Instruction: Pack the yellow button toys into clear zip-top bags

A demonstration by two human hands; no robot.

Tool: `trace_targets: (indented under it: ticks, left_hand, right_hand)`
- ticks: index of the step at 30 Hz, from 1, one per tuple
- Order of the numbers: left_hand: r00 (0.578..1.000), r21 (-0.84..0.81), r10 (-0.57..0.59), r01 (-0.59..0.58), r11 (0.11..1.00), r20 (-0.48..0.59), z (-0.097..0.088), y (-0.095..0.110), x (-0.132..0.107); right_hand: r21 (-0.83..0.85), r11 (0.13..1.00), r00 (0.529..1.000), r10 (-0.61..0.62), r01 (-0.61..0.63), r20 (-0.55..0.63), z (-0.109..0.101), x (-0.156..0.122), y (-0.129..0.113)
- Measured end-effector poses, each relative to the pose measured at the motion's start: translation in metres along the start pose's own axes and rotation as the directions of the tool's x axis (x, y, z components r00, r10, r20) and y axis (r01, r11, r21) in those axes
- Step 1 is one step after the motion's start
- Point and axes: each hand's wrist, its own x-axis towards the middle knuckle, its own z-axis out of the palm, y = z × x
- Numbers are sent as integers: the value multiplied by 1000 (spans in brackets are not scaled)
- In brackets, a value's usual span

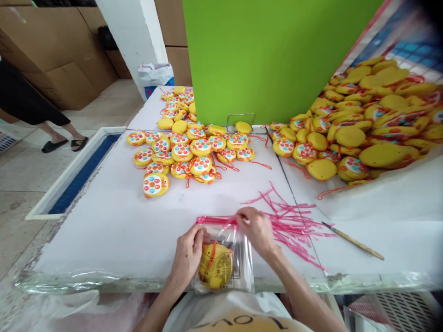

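Observation:
A clear plastic bag (242,276) with a pink strip along its top lies at the table's front edge. Inside it is a yellow chick-shaped toy (216,267), back side up, with an orange cord. My left hand (189,249) is closed on the bag's upper left side, fingertips partly hidden. At the upper right corner, my right hand (255,229) pinches the bag's pink top strip (221,220). Cut pink strips (294,230) lie in a heap just right of that hand. Farther right rests a thin tool with a wooden handle (360,244) and a dark pointed tip.
Several yellow toys with coloured buttons (182,151) spread across the table's back. A large pile of toys (353,129) spills from the right. Behind them stands a green panel (270,60). At far left, a person's legs (62,131) show near cardboard boxes (51,55).

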Motion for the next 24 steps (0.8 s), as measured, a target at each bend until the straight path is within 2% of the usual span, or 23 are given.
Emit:
trace_targets:
  ticks: [2,5,7,9,12,17,19,21,24]
  left_hand:
    - [999,-82,-36,36,996,-1,-3,-6,2]
    - [999,-127,-53,52,991,-4,-5,-12,3]
    - [997,-163,-77,76,984,-3,-4,-14,3]
    - [995,-215,-100,99,972,8,-3,-15,2]
    - [992,-299,-125,127,946,28,-3,-13,1]
    - [986,-363,-167,165,917,26,-6,-8,0]
    - [986,-367,-165,164,916,27,-7,-9,1]
    - [986,-364,-165,161,917,20,-7,-10,1]
    - [985,-356,-170,160,921,5,-7,-13,2]
  right_hand:
    - [-51,989,989,137,-140,-58,-16,-8,44]
    - [-140,941,947,291,-309,-135,-42,-26,104]
    - [-187,909,925,345,-372,-159,-57,-40,129]
    - [-233,894,924,371,-382,-92,-67,-53,139]
    - [-213,918,928,360,-334,96,-75,-64,130]
    - [92,958,938,243,-272,246,-71,-51,70]
    - [222,939,929,185,-263,319,-60,-37,44]
    - [343,898,936,166,-274,311,-44,-22,25]
    - [444,850,939,149,-282,310,-16,-3,11]
